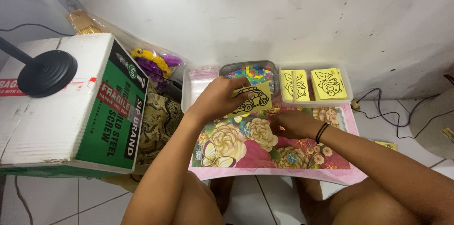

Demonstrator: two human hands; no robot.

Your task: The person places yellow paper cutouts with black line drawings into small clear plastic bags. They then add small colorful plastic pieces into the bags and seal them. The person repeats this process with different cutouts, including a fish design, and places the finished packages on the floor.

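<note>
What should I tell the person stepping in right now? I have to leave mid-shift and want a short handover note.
Left hand: holds a yellow card with a car outline up above the floral table.
Right hand: rests on the table just below the card, fingers curled; whether it pinches anything cannot be told.
Behind the card: tray of small coloured pieces, tray of clear bags to its left, tray with stacks of yellow cards to its right.
Done: one card taken in hand.
Left: the card looks bare; stacks remain.
</note>
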